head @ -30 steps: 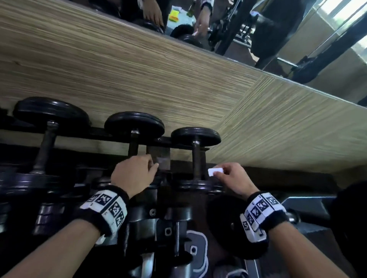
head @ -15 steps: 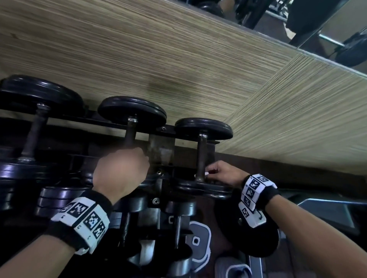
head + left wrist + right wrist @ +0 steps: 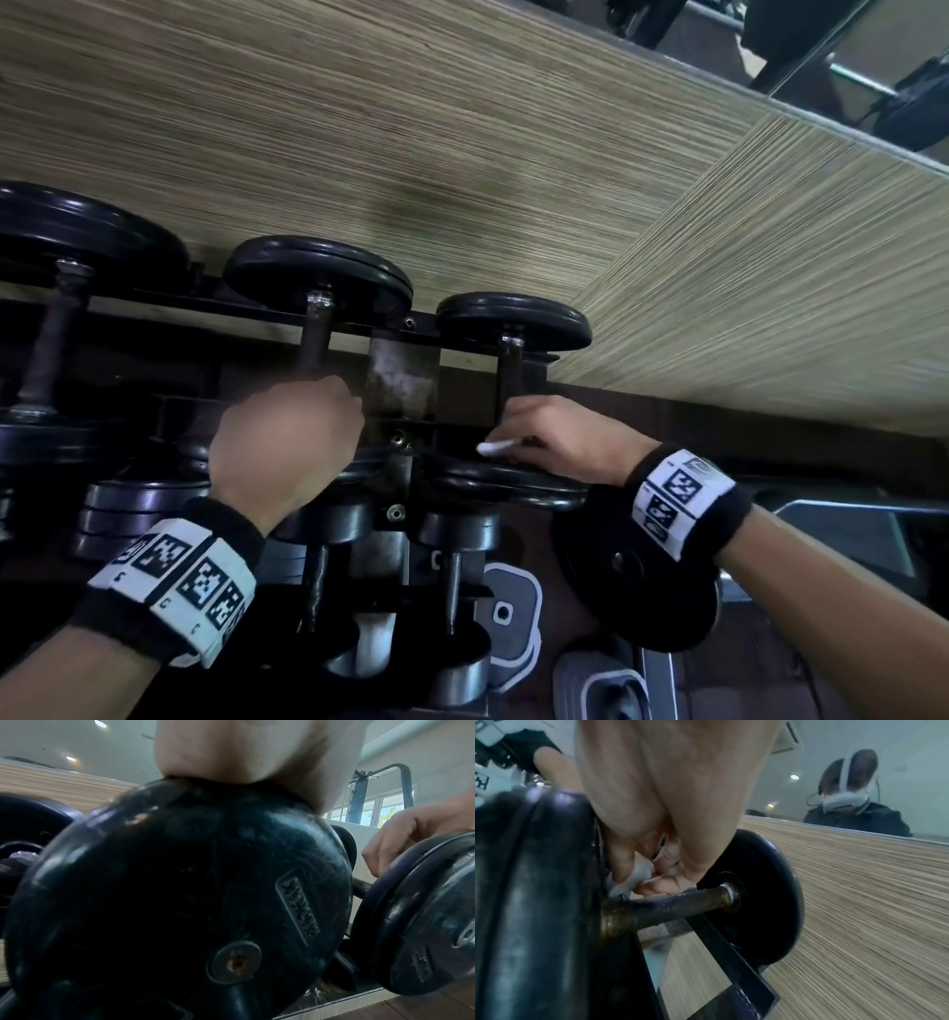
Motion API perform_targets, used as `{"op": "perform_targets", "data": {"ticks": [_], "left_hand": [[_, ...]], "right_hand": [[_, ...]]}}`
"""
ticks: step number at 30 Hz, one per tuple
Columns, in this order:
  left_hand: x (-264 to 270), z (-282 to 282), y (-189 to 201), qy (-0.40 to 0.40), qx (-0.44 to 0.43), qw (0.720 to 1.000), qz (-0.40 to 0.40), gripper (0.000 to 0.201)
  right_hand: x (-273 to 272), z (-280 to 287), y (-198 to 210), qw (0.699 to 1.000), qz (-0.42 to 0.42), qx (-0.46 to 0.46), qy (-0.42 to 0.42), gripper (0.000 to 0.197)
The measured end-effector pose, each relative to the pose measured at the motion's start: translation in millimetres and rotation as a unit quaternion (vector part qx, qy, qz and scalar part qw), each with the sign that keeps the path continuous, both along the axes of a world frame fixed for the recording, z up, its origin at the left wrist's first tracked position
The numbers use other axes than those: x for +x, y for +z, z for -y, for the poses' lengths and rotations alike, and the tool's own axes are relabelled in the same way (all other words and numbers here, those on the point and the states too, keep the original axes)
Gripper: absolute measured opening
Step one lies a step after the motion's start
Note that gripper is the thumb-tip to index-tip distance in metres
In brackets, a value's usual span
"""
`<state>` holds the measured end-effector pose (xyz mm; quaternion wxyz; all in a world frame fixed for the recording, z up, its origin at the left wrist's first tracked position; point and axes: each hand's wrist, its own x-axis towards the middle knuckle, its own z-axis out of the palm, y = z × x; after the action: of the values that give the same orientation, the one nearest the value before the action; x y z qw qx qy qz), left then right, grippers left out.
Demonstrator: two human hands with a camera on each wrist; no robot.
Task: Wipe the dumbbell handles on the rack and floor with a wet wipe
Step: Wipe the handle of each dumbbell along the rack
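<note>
While my left hand (image 3: 285,442) grips the middle dumbbell's handle (image 3: 314,336), my right hand (image 3: 560,437) pinches the wet wipe (image 3: 492,448) against the three-o'clock dumbbell's handle (image 3: 677,905).

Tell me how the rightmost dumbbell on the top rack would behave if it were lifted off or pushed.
The dumbbell probably feels heavy for its size: thick black plates on a steel handle. Its round plates would likely roll once off the rack. The handle looks wet near the wipe, so possibly slippery.

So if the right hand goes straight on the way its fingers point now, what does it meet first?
Most likely the handle of the rightmost dumbbell. The right hand pinches the wipe just beside that bar, near the inner plate, so the wipe would touch first. Whether it already touches cannot be told.
</note>
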<state>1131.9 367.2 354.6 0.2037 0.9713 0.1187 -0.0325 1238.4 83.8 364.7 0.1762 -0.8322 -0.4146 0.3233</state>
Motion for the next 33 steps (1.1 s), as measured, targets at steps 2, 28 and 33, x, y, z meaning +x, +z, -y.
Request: {"op": "perform_targets", "data": {"ticks": [2, 28, 33], "left_hand": [[-1.5, -0.7, 0.0, 0.005, -0.002, 1.0, 0.007, 0.021], [-0.9, 2.7, 1.3, 0.018, -0.007, 1.0, 0.02, 0.017], [-3.4, -1.0, 1.4, 0.01, -0.009, 1.0, 0.012, 0.023]], "right_hand": [[2.6, -0.9, -6.3, 1.0, 0.002, -0.009, 0.01, 0.019], [-0.3, 13.9, 2.2, 1.0, -0.013, -0.011, -0.018, 0.021], [5.9, 21.5, -2.0, 0.999, 0.004, -0.042, 0.0, 0.012]]}}
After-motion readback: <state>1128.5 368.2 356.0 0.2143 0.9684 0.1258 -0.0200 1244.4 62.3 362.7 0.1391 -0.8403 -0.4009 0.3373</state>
